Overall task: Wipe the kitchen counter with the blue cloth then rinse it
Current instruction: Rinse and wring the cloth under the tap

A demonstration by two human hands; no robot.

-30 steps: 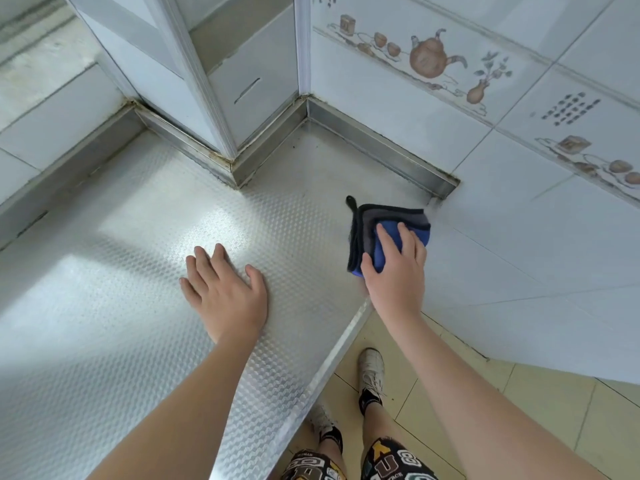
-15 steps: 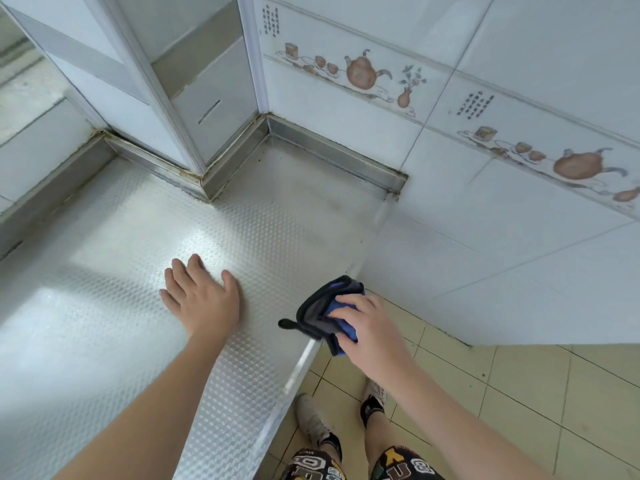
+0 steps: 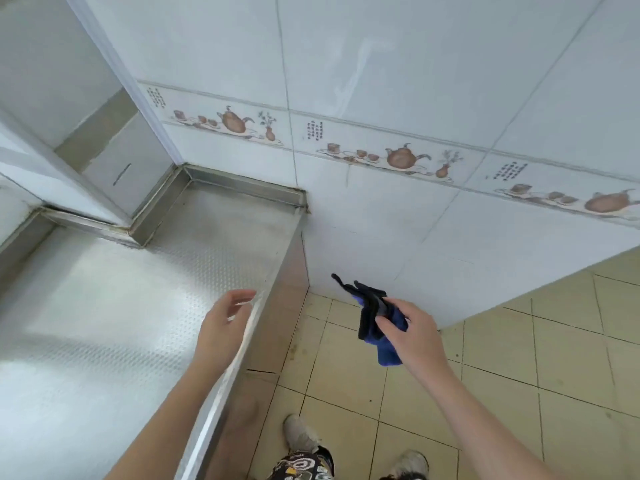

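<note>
Gripping the blue cloth [image 3: 377, 327] in a bunch, the right hand [image 3: 412, 334] holds it in the air above the floor tiles [image 3: 502, 375], off the counter [image 3: 104, 323]. Left hand [image 3: 223, 327] hangs over the counter's front edge, fingers loose, holding nothing. Risk: the cloth dangles below the fist and could slip or brush the floor, dirtying it. No sink or tap in view; whether the counter is clean cannot be judged through the glare.
</note>
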